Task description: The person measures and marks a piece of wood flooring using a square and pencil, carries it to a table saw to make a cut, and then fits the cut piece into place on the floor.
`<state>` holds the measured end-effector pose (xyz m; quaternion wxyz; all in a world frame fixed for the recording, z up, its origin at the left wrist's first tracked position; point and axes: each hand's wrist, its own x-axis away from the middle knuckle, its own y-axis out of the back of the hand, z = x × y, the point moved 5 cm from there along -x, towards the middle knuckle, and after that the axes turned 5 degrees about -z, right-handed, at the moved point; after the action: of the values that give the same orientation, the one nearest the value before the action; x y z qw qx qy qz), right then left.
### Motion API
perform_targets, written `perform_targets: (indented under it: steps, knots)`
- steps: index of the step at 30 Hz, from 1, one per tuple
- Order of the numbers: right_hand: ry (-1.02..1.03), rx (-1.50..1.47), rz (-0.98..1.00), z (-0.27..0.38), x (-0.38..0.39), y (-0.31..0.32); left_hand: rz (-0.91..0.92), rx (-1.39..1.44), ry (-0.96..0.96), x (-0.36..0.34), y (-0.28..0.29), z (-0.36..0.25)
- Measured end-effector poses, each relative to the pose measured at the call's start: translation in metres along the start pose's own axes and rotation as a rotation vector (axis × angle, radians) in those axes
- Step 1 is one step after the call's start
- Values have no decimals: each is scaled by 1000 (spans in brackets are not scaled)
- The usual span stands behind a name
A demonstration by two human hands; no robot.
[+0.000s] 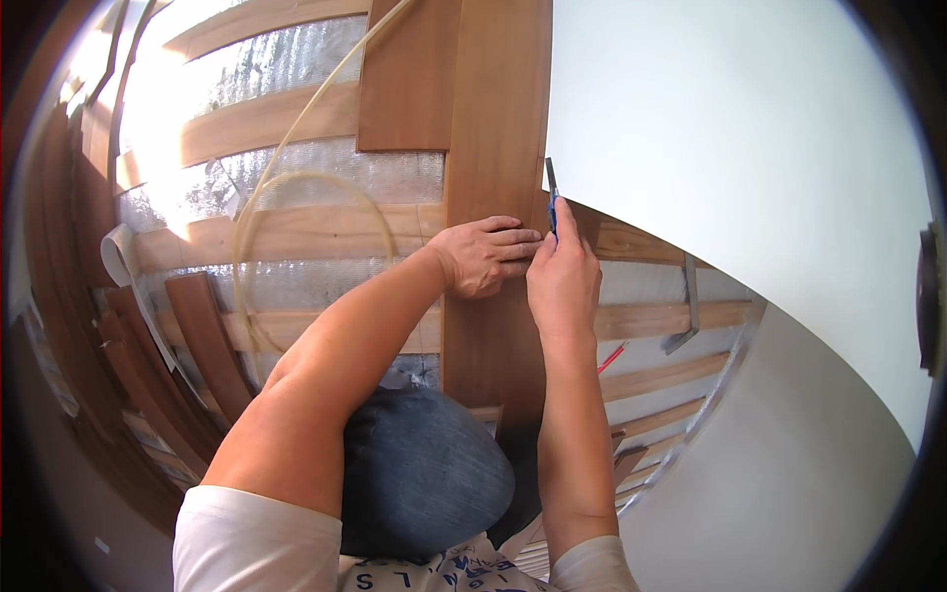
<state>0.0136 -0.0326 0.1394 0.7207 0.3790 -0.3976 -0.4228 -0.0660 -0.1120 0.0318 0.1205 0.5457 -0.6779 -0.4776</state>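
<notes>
The left hand [486, 255] lies flat on a long brown wooden board [498, 148], fingers stretched out and pointing to the right, pressing the board against the battens behind it. It does not close around anything — the palm and fingers only rest on the wood. The right hand [563, 274] is just beside it, closed around a blue pencil [552, 202] whose upper end stands out above the fingers. The pencil tip touches the right edge of the board, close to where the fingertips of the left hand end.

The board runs upright through the middle of the view, from the top edge down to the person's knee [424, 474], which is covered in dark denim. A shorter brown board [407, 74] sits next to it on the left, at the top. Behind them, pale wooden battens [286, 235] cross horizontally over silver foil insulation [296, 59]. A thin yellowish hose [296, 187] makes a loop on the left — it hangs in front of the battens. To the right stands a white wall [750, 138], and a red wire [612, 357] shows between two battens near the right forearm.
</notes>
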Motion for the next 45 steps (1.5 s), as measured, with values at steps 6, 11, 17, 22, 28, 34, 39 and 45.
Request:
perform_targets:
  steps: [6, 11, 17, 22, 28, 34, 39, 45]
  knots:
    - [-1, -25, -20, -4, -3, -10, 120, 7, 33, 0, -3, 0]
    - [58, -55, -20, -13, -9, -14, 76, -2, 12, -2, 1, -1]
    - [8, -64, 47, -10, -13, -13, 124, -19, 19, 1, -2, 0]
    - [-7, -60, 45, -9, -14, -9, 126, -25, 8, -1, -2, 0]
    - [-10, -49, 60, -10, -15, -11, 115, -26, -1, 0, -2, -1]
    - [-44, -24, 98, -8, -14, -16, 35, -26, -14, 0, 2, -2]
    - [-33, 33, 82, -14, -10, -20, 156, -14, 9, -1, -3, -1]
    - [-39, 17, 107, -10, 4, -4, -30, 2, 3, 0, 2, -1]
